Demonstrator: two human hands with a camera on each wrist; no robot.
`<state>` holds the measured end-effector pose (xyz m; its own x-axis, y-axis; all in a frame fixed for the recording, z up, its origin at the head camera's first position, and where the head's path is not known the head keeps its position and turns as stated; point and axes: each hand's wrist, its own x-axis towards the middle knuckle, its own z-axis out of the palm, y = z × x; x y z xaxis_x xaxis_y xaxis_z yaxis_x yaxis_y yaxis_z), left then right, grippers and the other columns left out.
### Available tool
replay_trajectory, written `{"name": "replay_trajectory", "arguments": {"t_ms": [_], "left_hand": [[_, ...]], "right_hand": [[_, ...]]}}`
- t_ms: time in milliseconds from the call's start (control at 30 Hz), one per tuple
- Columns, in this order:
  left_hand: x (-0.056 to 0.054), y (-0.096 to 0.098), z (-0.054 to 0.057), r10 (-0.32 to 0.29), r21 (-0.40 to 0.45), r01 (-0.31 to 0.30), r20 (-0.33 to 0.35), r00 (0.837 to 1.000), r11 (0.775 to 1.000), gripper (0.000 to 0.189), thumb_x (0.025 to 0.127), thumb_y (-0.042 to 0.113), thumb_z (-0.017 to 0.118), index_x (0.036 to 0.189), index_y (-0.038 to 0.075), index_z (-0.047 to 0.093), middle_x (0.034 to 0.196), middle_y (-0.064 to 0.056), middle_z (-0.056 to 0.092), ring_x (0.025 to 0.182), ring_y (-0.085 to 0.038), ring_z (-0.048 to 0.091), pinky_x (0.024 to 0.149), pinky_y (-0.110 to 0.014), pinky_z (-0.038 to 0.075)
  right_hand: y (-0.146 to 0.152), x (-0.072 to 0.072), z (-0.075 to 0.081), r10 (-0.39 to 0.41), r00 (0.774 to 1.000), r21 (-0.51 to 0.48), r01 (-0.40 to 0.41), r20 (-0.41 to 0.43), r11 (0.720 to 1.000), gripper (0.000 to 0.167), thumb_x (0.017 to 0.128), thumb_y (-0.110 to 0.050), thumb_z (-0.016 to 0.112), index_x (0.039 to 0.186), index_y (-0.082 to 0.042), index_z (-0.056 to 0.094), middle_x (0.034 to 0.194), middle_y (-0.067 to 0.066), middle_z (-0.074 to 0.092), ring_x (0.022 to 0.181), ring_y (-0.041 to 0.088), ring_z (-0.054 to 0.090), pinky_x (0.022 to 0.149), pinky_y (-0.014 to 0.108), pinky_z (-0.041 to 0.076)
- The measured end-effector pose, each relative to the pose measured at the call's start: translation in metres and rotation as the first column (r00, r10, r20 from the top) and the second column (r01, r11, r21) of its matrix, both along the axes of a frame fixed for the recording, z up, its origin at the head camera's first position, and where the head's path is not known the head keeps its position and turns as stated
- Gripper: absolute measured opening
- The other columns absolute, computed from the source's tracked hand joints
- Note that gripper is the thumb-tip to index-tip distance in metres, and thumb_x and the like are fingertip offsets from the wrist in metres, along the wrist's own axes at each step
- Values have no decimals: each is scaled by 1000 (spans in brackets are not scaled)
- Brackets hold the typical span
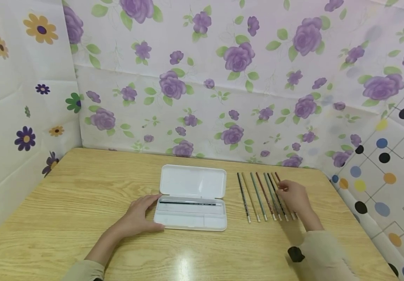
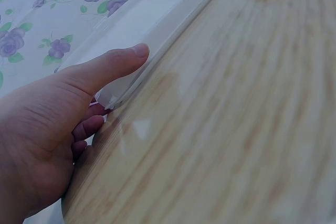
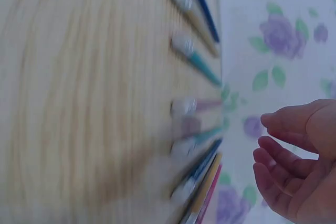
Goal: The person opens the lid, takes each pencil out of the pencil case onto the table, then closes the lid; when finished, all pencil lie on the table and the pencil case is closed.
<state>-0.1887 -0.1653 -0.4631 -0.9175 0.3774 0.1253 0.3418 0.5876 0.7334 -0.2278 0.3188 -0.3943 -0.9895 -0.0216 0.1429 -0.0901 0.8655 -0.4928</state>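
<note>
A white pencil case (image 1: 190, 227) lies with its lid (image 1: 193, 181) folded back. One dark pencil (image 1: 188, 203) rests in its rear compartment. My left hand (image 1: 136, 218) holds the case's left end, thumb along the front edge and index finger at the back corner. To the right, several pencils lie side by side, among them a black pencil (image 1: 243, 197), a yellow pencil (image 1: 250, 197) and a red pencil (image 1: 265, 195). Over the row's right end is my right hand (image 1: 294, 197), partly covering the last pencils. In the right wrist view its thumb and loosely bent fingers are apart, nothing between them.
Everything lies on a wood-grain table (image 1: 117, 171). Behind it hangs a sheet with purple flowers (image 1: 238, 58), with patterned sheets along the left and right sides. The pencils' pale ends point toward the front edge.
</note>
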Motion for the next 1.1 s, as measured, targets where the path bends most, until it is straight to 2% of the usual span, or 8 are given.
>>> {"name": "replay_trajectory", "arguments": {"t_ms": [167,300,433,533,733,867,967,1100], "left_hand": [[1,0,0,-1,-2,1,7,1000,1000,99,69,50,83,146,6,39,143,-19,43,126,-41,39,100,-65,24],[0,-1,0,-2,2,2,3,1000,1000,98,69,49,83,146,6,39,142,-18,44,124,-39,41,101,-64,23],[0,-1,-1,-4,5,4,2,1000,1000,98,69,49,83,146,6,40,141,-17,46,123,-38,42,101,-62,23],[-1,0,-2,-3,6,3,6,1000,1000,99,69,50,83,146,7,39,141,-16,46,123,-37,42,102,-61,23],[-2,-1,-2,4,11,-4,1,1000,1000,99,68,49,84,146,7,40,141,-15,45,125,-37,41,101,-61,23],[-3,-1,-2,-2,6,2,-7,1000,1000,98,68,48,84,146,7,40,140,-15,46,124,-37,42,102,-59,22],[-3,-1,-2,2,7,-2,-2,1000,1000,99,67,48,84,146,8,40,141,-15,46,127,-38,40,103,-58,21],[-2,-1,-1,4,19,-4,9,1000,1000,99,67,48,84,146,8,40,142,-15,45,128,-38,39,103,-59,20]], "right_hand": [[-38,-2,5,121,991,27,-119,-64,992,29,91,-6,64,116,10,63,103,22,66,92,36,63,77,48,52],[-71,-3,3,235,967,97,-225,-95,969,25,89,-5,68,111,6,67,99,16,68,86,28,64,74,43,53],[-104,-2,0,321,943,144,-307,-88,941,20,87,-5,70,106,2,70,97,10,69,84,22,64,72,37,53],[-124,-2,-4,389,918,110,-380,-78,918,16,87,-3,70,102,0,72,94,8,70,83,19,64,71,33,54],[-152,-3,-14,535,840,105,-526,-93,844,12,85,1,70,96,-1,74,89,6,70,80,16,66,70,25,54],[-165,0,-17,567,823,104,-561,-43,822,13,84,3,71,96,-1,75,92,7,72,84,18,67,73,28,54],[-171,2,-19,572,820,109,-568,-6,815,15,84,1,72,99,-2,75,95,7,72,88,19,67,76,31,54],[-176,4,-22,573,820,131,-568,3,813,17,86,-1,71,102,-3,75,99,8,72,93,19,67,79,33,53]]}}
